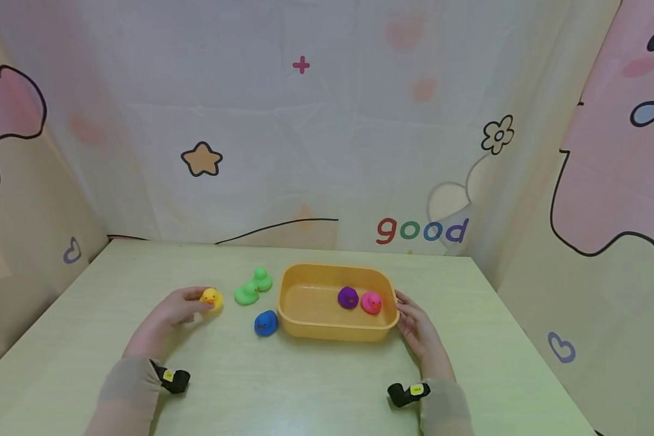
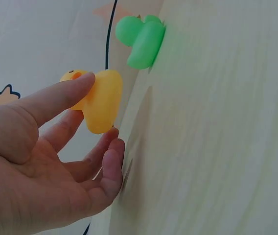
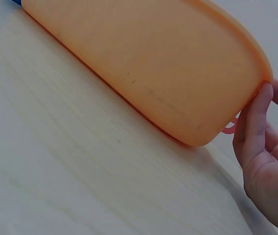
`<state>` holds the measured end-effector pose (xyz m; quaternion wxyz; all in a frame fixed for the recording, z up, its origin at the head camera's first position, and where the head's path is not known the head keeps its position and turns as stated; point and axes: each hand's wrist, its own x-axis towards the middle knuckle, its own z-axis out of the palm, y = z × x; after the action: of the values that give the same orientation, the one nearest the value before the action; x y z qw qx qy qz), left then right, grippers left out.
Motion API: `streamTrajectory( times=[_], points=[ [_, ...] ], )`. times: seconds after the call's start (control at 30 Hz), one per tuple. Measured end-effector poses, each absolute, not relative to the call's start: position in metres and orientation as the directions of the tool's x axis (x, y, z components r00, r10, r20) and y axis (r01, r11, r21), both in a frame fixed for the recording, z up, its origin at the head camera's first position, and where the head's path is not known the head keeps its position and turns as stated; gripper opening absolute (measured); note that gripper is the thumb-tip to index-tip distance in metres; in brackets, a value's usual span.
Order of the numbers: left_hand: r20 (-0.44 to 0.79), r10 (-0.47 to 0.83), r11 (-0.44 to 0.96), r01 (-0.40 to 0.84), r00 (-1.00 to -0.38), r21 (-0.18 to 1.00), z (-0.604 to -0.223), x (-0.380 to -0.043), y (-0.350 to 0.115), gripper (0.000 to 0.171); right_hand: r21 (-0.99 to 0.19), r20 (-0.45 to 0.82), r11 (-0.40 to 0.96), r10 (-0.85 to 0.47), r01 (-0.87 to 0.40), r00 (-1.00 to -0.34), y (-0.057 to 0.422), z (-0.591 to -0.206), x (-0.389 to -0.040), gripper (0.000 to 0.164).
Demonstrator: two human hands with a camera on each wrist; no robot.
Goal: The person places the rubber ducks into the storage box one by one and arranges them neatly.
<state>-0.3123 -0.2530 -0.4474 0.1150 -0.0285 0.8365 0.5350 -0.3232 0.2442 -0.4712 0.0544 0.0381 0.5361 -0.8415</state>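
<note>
A yellow rubber duck [image 1: 213,299] is pinched between thumb and fingers of my left hand [image 1: 181,306]. In the left wrist view, the yellow duck [image 2: 104,105] is held above the tabletop, its head toward the thumb. My right hand [image 1: 418,327] touches the right end of the yellow-orange plastic bin [image 1: 327,330]. Its fingertips rest against the outside of the bin's rim in the right wrist view. Inside the bin sit a purple duck [image 1: 348,298] and a pink duck [image 1: 372,303], toward its right end.
Two green ducks [image 1: 247,293] stand close together left of the bin, with a blue duck [image 1: 266,323] nearer to me by the bin's left corner. A printed curtain [image 1: 283,133] rises behind the pale wooden table [image 1: 283,387] and along both sides.
</note>
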Motion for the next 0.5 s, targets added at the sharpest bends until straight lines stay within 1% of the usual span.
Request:
streamTrajectory(
  times=[0.1,0.17,0.23,0.3,0.4,0.5],
  points=[
    [-0.197,0.113,0.359,-0.145,-0.974,0.922,-0.447,-0.312,-0.257,0.068,-0.893,-0.135,-0.426,-0.053,0.144,-0.989,0.244,-0.470,-0.324,0.029],
    [-0.170,0.149,0.302,-0.119,-0.974,0.946,-0.447,-0.313,-0.261,0.070,-0.892,-0.137,-0.426,-0.061,0.150,-0.989,0.244,-0.469,-0.324,0.035],
    [-0.155,0.178,0.263,-0.105,-0.972,0.959,-0.447,-0.313,-0.264,0.075,-0.898,-0.133,-0.413,-0.070,0.150,-0.989,0.244,-0.468,-0.324,0.041],
    [-0.152,0.189,0.237,-0.105,-0.970,0.966,-0.447,-0.313,-0.264,0.078,-0.897,-0.137,-0.414,-0.074,0.155,-0.988,0.244,-0.468,-0.324,0.044],
    [-0.173,0.172,0.203,-0.137,-0.970,0.969,-0.444,-0.311,-0.261,0.078,-0.893,-0.149,-0.418,-0.068,0.164,-0.986,0.244,-0.468,-0.324,0.044],
    [-0.183,0.156,0.182,-0.154,-0.971,0.971,-0.442,-0.310,-0.257,0.072,-0.889,-0.163,-0.425,-0.055,0.171,-0.985,0.243,-0.468,-0.324,0.044]
  ],
)
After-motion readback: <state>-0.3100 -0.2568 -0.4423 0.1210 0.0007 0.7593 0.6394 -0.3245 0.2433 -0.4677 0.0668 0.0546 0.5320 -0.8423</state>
